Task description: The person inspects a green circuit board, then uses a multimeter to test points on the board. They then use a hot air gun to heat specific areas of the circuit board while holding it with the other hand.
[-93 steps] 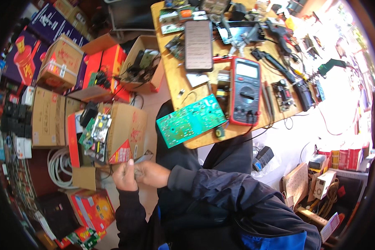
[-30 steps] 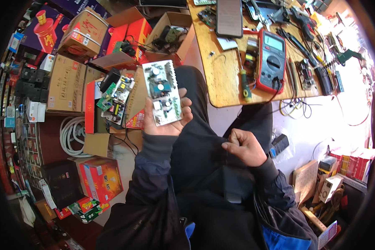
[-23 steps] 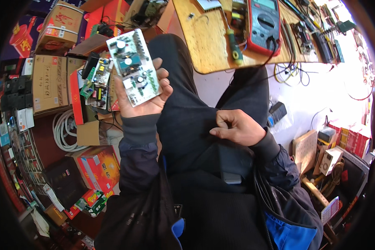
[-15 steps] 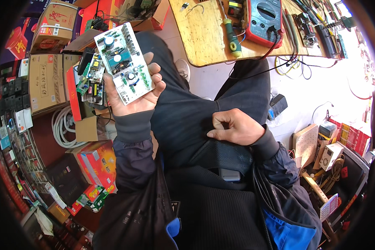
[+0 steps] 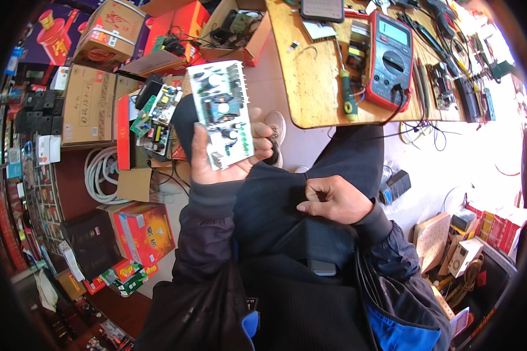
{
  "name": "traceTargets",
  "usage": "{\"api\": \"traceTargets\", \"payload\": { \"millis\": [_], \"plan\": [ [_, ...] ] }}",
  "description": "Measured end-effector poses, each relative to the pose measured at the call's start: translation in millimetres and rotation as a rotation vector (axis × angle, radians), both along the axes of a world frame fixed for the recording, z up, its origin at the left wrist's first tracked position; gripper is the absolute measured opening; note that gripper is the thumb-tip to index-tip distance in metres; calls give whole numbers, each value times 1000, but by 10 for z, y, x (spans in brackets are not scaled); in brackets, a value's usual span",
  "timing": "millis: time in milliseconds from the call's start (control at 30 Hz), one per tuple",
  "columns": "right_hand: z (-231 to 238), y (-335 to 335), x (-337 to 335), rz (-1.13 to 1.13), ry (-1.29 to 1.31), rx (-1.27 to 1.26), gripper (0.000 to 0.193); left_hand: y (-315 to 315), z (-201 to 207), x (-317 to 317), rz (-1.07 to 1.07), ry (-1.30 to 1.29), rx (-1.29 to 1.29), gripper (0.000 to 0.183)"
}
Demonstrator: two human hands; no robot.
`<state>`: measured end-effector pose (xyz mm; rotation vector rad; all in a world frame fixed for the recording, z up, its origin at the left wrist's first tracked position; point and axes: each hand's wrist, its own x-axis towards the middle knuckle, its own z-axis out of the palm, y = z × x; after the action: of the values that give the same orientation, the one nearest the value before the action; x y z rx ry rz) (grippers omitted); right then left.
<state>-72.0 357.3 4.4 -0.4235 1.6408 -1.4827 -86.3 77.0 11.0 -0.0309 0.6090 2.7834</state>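
Observation:
My left hand (image 5: 216, 167) holds a white circuit board (image 5: 222, 114) upright in front of me, its component side facing me, thumb on its left edge and fingers curled round the right. My right hand (image 5: 332, 199) rests against my dark jacket at the waist, fingers curled closed, with nothing seen in it. A dark pouch (image 5: 316, 245) sits just below that hand.
A wooden workbench (image 5: 310, 76) ahead carries a red multimeter (image 5: 389, 61), a screwdriver (image 5: 346, 93), a phone and several tools. To the left stand cardboard boxes (image 5: 88, 105), an open box of circuit boards (image 5: 155, 120), a coiled white hose (image 5: 99, 172) and red boxes (image 5: 143, 231).
My left hand came up from the box at my left with the white circuit board and now holds it higher and nearer the middle. My right hand stayed at my waist.

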Motion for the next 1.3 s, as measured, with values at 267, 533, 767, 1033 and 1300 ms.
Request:
{"api": "traceTargets", "payload": {
  "millis": [267,533,767,1033,1300],
  "plan": [
    [64,47,63,-86,-21,49,39,69,-102,-60,-79,-40,119,105],
    [58,61,59,-81,-51,32,40,93,-141,-28,-106,-24,177,107],
    [26,43,52,-81,-29,20,40,57,-156,-8,-87,-10,179,109],
    [55,25,33,-82,-40,30,38,36,-147,9,-73,-53,102,107],
    [63,39,33,-37,-4,16,36,-63,-121,70,-35,-6,5,116]
  ]
}}
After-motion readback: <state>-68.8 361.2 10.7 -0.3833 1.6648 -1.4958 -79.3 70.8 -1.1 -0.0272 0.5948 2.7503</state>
